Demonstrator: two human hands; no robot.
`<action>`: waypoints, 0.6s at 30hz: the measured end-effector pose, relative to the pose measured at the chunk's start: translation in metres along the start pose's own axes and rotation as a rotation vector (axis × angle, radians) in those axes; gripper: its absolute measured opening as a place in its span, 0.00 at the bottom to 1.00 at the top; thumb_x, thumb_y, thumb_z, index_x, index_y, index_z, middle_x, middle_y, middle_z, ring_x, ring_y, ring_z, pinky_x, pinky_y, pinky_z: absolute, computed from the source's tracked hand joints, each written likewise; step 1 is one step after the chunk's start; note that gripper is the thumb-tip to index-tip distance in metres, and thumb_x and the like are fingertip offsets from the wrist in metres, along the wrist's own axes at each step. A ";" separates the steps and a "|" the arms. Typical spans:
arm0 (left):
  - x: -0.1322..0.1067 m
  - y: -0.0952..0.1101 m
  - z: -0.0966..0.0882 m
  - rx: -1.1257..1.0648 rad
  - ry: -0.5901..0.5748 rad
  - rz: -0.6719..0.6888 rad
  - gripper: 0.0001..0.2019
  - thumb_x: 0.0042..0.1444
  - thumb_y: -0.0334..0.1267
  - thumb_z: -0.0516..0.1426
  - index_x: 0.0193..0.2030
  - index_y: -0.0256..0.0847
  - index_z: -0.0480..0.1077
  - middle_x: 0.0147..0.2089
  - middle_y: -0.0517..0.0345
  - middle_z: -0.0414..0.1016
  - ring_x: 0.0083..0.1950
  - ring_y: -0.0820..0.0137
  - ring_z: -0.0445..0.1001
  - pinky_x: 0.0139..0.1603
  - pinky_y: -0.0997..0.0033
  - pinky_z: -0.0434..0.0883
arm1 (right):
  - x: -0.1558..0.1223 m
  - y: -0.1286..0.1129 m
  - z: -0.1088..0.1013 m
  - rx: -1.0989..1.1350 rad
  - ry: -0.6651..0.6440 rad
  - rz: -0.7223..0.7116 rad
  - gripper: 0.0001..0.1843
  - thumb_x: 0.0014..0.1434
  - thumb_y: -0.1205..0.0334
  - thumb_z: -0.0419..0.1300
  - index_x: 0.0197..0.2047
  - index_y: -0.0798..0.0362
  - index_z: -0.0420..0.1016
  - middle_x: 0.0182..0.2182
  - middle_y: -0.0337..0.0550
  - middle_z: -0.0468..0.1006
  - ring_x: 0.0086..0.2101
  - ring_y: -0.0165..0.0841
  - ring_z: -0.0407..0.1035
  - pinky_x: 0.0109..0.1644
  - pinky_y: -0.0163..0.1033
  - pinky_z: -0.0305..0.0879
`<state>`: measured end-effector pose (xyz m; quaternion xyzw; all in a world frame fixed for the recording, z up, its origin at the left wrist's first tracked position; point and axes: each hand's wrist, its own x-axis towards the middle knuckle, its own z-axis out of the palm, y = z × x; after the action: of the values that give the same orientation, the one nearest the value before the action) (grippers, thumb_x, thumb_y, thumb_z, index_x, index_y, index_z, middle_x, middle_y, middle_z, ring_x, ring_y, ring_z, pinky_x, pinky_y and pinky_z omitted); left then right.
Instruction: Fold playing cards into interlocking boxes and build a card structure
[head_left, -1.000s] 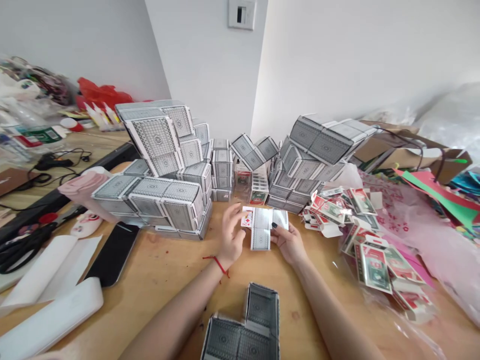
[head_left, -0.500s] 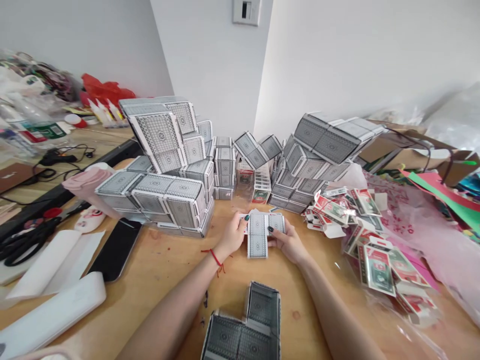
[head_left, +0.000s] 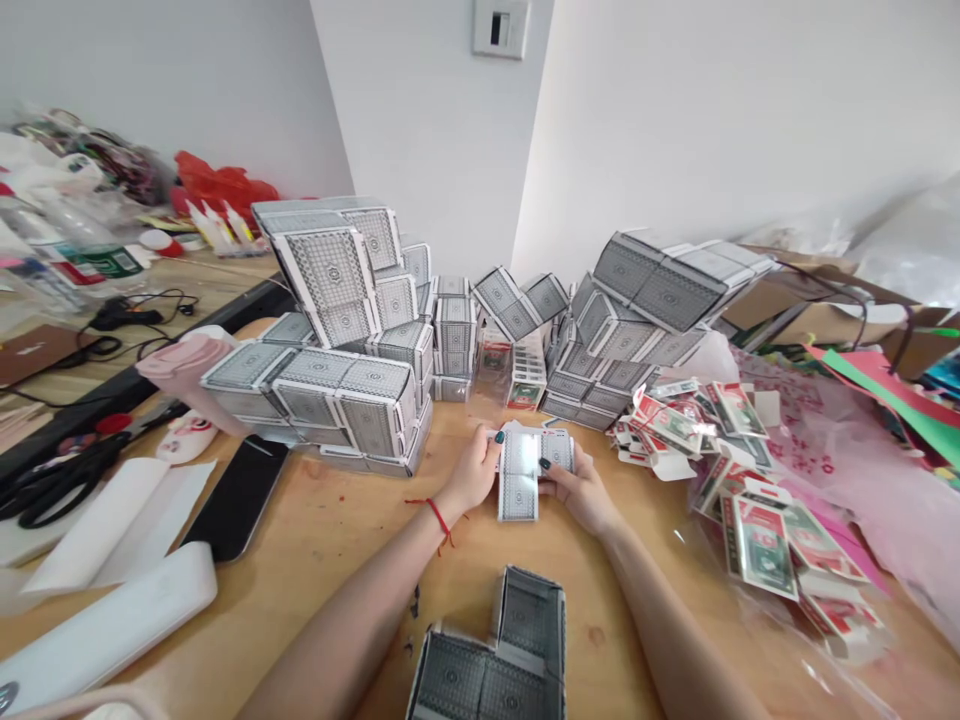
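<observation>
Between my two hands are several playing cards (head_left: pixel 519 480) with grey patterned backs, some upright and others lying across them. My left hand (head_left: pixel 478 468) pinches their left side, thumb on top. On the right, my right hand (head_left: pixel 583 492) grips the crosswise cards, its thumb pressed on their face and the other fingers mostly hidden underneath. Close to my body stands a block structure built from the same cards (head_left: pixel 491 660), partly cut off by the lower picture edge. Beyond my hands, a row of boxed card decks (head_left: pixel 527 375) lies in clear wrap.
Tall stacks of card-built blocks (head_left: pixel 341 385) rise at the left and more blocks (head_left: pixel 600 375) at the right. Opened card boxes (head_left: pixel 761 545) are heaped on the right. A black phone (head_left: pixel 238 497), scissors (head_left: pixel 71 475) and a white paper roll (head_left: pixel 112 520) lie at the left.
The view has shifted slightly, so everything sits a little further right. Both hands keep hold of the cards, and the upright card now catches a glare.
</observation>
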<state>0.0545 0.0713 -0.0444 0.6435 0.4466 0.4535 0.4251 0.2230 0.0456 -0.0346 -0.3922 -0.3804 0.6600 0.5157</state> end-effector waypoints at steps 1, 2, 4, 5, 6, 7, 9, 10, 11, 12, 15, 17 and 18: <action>-0.001 0.002 0.002 -0.018 -0.004 0.016 0.11 0.58 0.41 0.42 0.39 0.40 0.62 0.37 0.55 0.70 0.38 0.70 0.69 0.41 0.68 0.66 | 0.000 0.001 0.000 -0.001 0.000 -0.002 0.19 0.43 0.61 0.64 0.39 0.48 0.63 0.32 0.37 0.73 0.28 0.31 0.70 0.30 0.41 0.71; -0.002 0.004 0.004 -0.037 -0.008 0.033 0.13 0.59 0.42 0.42 0.39 0.40 0.62 0.38 0.54 0.70 0.39 0.70 0.68 0.42 0.68 0.65 | 0.000 0.003 0.001 -0.001 0.002 -0.007 0.20 0.43 0.61 0.64 0.40 0.48 0.63 0.32 0.37 0.73 0.27 0.31 0.69 0.30 0.40 0.71; -0.004 0.007 0.007 -0.070 0.007 0.039 0.13 0.58 0.43 0.42 0.39 0.40 0.62 0.38 0.55 0.69 0.39 0.71 0.67 0.42 0.69 0.65 | 0.000 0.004 0.002 0.010 0.018 -0.028 0.20 0.43 0.61 0.64 0.41 0.49 0.63 0.33 0.38 0.72 0.28 0.30 0.69 0.30 0.40 0.71; -0.004 0.008 0.008 -0.083 0.020 0.024 0.13 0.58 0.44 0.42 0.37 0.39 0.62 0.36 0.56 0.69 0.38 0.71 0.67 0.40 0.70 0.65 | 0.000 0.005 0.002 0.020 0.030 -0.042 0.21 0.44 0.62 0.64 0.41 0.49 0.63 0.34 0.38 0.72 0.29 0.31 0.69 0.30 0.40 0.71; -0.003 0.008 0.009 -0.097 0.028 0.002 0.13 0.58 0.45 0.43 0.36 0.39 0.62 0.34 0.57 0.68 0.35 0.72 0.67 0.38 0.71 0.66 | 0.000 0.005 0.003 0.030 0.040 -0.055 0.21 0.44 0.62 0.64 0.41 0.49 0.63 0.34 0.38 0.72 0.29 0.31 0.69 0.31 0.40 0.71; -0.003 0.008 0.008 -0.114 0.025 -0.020 0.13 0.57 0.45 0.44 0.35 0.39 0.61 0.32 0.58 0.68 0.34 0.73 0.67 0.36 0.72 0.66 | 0.000 0.005 0.003 0.038 0.048 -0.064 0.20 0.44 0.62 0.64 0.41 0.49 0.63 0.34 0.38 0.72 0.30 0.31 0.69 0.31 0.40 0.71; 0.000 0.006 0.005 -0.141 -0.016 -0.044 0.12 0.56 0.45 0.47 0.35 0.38 0.61 0.32 0.59 0.68 0.33 0.73 0.67 0.35 0.73 0.66 | 0.001 0.004 0.002 0.044 0.058 -0.070 0.19 0.44 0.62 0.64 0.40 0.49 0.64 0.33 0.37 0.73 0.30 0.31 0.70 0.32 0.40 0.71; 0.001 0.005 0.003 -0.139 -0.037 -0.045 0.12 0.55 0.45 0.48 0.37 0.38 0.61 0.33 0.58 0.68 0.34 0.73 0.68 0.35 0.72 0.66 | 0.001 0.004 0.002 0.042 0.061 -0.068 0.19 0.44 0.62 0.64 0.40 0.49 0.65 0.33 0.37 0.73 0.30 0.31 0.70 0.31 0.40 0.71; 0.002 0.004 0.001 -0.124 -0.049 -0.041 0.12 0.54 0.45 0.50 0.39 0.38 0.61 0.35 0.57 0.69 0.36 0.72 0.68 0.37 0.72 0.66 | 0.001 0.004 0.001 0.040 0.062 -0.062 0.18 0.43 0.62 0.64 0.39 0.50 0.65 0.33 0.38 0.73 0.29 0.31 0.70 0.31 0.40 0.72; 0.002 0.003 -0.001 -0.096 -0.051 -0.033 0.13 0.53 0.44 0.51 0.40 0.38 0.61 0.37 0.56 0.69 0.38 0.71 0.69 0.38 0.71 0.66 | 0.002 0.003 0.001 0.039 0.055 -0.052 0.17 0.43 0.63 0.64 0.38 0.50 0.66 0.33 0.39 0.74 0.29 0.32 0.70 0.31 0.40 0.72; 0.003 0.002 -0.006 0.007 -0.039 -0.004 0.13 0.54 0.43 0.50 0.43 0.37 0.61 0.38 0.54 0.70 0.38 0.70 0.69 0.39 0.69 0.65 | 0.003 0.002 -0.002 0.054 -0.001 -0.015 0.15 0.43 0.63 0.65 0.36 0.53 0.69 0.32 0.42 0.75 0.29 0.34 0.71 0.32 0.42 0.72; 0.003 0.002 -0.006 0.039 -0.042 0.012 0.13 0.54 0.42 0.49 0.43 0.37 0.61 0.38 0.54 0.69 0.38 0.70 0.68 0.39 0.69 0.65 | 0.004 0.002 -0.003 0.070 -0.045 0.001 0.14 0.43 0.63 0.65 0.36 0.54 0.69 0.31 0.43 0.75 0.29 0.36 0.71 0.33 0.44 0.72; 0.003 0.003 -0.006 0.046 -0.045 0.015 0.13 0.55 0.42 0.49 0.43 0.37 0.60 0.38 0.54 0.69 0.37 0.70 0.68 0.39 0.69 0.65 | 0.004 0.002 -0.004 0.070 -0.065 0.010 0.15 0.44 0.63 0.64 0.36 0.55 0.69 0.31 0.44 0.75 0.30 0.36 0.71 0.33 0.44 0.72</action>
<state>0.0495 0.0743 -0.0399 0.6667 0.4423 0.4317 0.4166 0.2253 0.0498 -0.0385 -0.3544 -0.3717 0.6879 0.5129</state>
